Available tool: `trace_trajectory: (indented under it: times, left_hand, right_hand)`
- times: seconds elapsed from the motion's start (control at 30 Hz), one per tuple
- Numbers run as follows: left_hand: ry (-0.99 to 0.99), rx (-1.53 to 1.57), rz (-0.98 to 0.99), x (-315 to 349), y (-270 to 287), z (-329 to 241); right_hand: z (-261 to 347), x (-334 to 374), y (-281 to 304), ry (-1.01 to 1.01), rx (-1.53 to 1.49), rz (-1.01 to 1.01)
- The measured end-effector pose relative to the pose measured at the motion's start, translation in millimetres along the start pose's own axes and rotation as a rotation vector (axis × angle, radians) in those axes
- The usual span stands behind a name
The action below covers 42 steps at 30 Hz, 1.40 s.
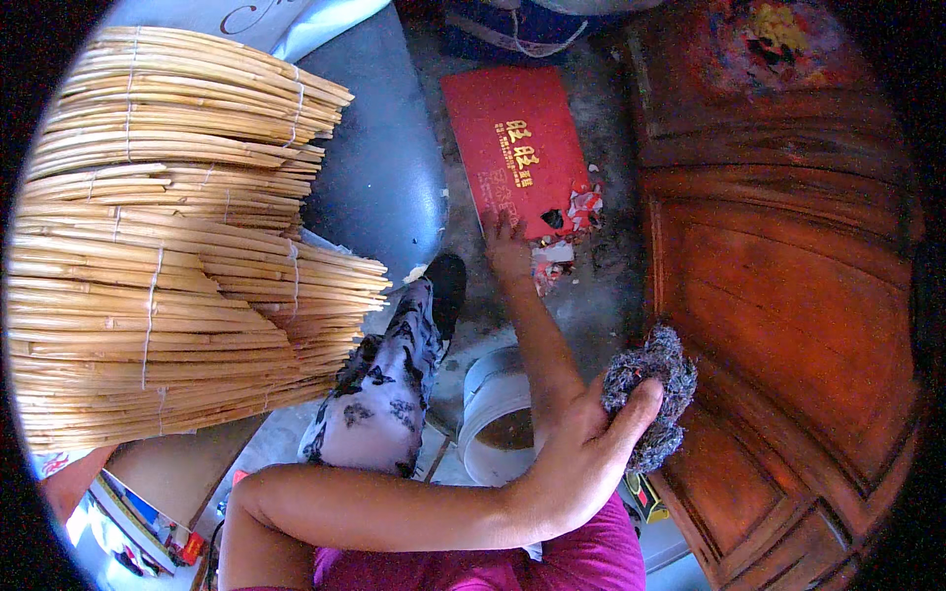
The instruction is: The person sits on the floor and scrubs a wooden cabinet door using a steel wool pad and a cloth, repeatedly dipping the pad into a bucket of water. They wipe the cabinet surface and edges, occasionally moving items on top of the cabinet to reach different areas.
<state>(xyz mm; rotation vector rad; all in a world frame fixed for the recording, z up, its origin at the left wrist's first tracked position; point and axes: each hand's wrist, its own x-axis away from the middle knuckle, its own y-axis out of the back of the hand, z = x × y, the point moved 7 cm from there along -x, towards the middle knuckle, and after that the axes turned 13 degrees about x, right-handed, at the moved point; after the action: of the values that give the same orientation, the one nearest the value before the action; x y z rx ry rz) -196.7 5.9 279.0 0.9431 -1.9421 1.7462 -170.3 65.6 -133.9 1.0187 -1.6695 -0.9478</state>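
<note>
A: Left hand [576,453]?
B: Closed round a fuzzy grey clump of wire-like scouring material [674,399], thumb pressed across the front. Forearm comes in from lower left, bent at the elbow.
A: Right hand [508,251]?
B: Farther off, reaching down, fingers at the near left edge of a flat red rectangular sheet with gold printing [537,103]. Cannot tell whether they pinch it or only rest there.
A: Where do these two things lie?
B: Clump overlaps the edge of a reddish-brown panelled wooden cabinet [788,295] at right; contact unclear. Sheet lies on the dark grey floor [613,261], torn red and white scraps [557,258] by its lower corner.
A: Close by?
B: A white round bucket [483,379] stands beside the right forearm, brownish liquid inside. Left of it, a leg in black-and-white patterned cloth [379,394] and a dark shoe.
A: Outer edge?
B: Pale yellow stick bundles tied with white string [148,266] at left, a smooth blue-grey surface [379,148] next to them. A dark blue bag with a white cord [483,39] beyond the sheet.
</note>
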Motion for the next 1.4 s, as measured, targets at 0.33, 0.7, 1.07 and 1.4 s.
trace_trajectory:
  times: [0.33, 0.7, 1.07, 1.4]
  left_hand:
    - [-0.066, 0.094, 0.107, 0.6, -2.4, 2.5]
    - [-0.184, 0.024, 0.082, -11.5, 2.7, 3.4]
    - [-0.095, 0.057, 0.122, -15.3, -1.2, 13.6]
    - [-0.092, 0.004, 0.031, -12.0, -3.9, 7.4]
  right_hand:
    - [-73.7, 39.1, 131.7, 0.017, 0.041, -0.355]
    - [-181.2, 112.9, 291.7, -0.286, -0.399, -0.791]
    - [-200.2, 124.7, 206.3, -0.570, -0.681, -0.159]
    - [-146.9, 127.6, 207.9, -0.530, -1.067, -0.405]
